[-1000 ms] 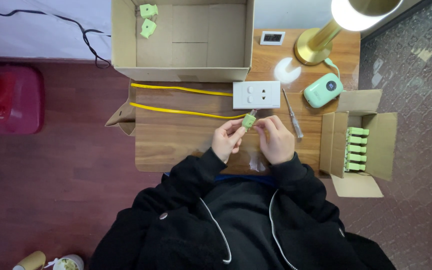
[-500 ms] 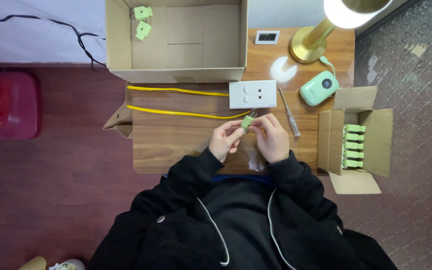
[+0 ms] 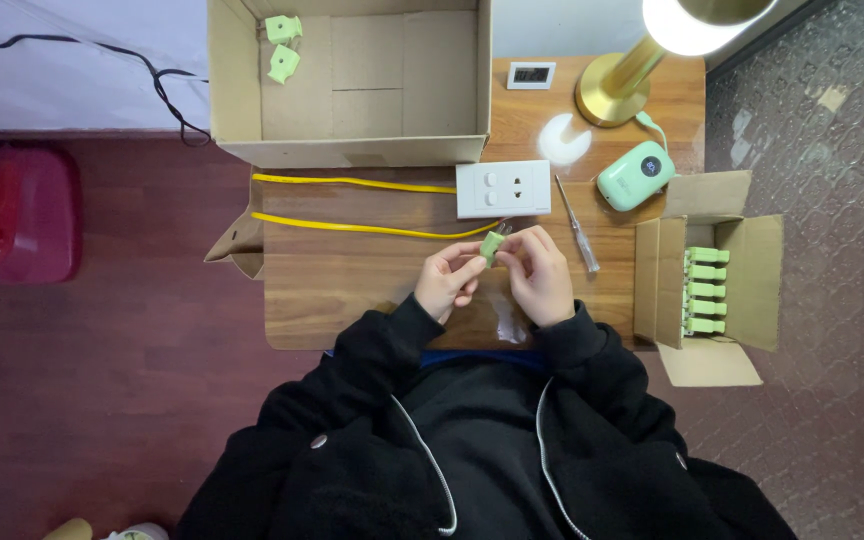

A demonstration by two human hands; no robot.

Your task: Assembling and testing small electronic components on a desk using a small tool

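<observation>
Over the near middle of the wooden table (image 3: 342,290), my left hand (image 3: 446,281) and my right hand (image 3: 539,275) pinch a small light-green connector (image 3: 492,245) between their fingertips. A yellow wire (image 3: 362,228) runs from the connector leftward across the table; a second yellow wire (image 3: 352,183) lies above it. Just beyond my hands lies a white wall socket plate (image 3: 503,188), and a screwdriver (image 3: 578,237) lies right of my right hand.
A large open cardboard box (image 3: 352,150) at the table's far edge holds two green parts (image 3: 283,47). On the right, a small open carton (image 3: 742,270) holds several green connectors (image 3: 704,291). A brass lamp (image 3: 617,85), mint-green device (image 3: 635,175) and small clock (image 3: 530,74) stand far right.
The view has shifted slightly. My hands stay together on the green connector, with only small finger movements.
</observation>
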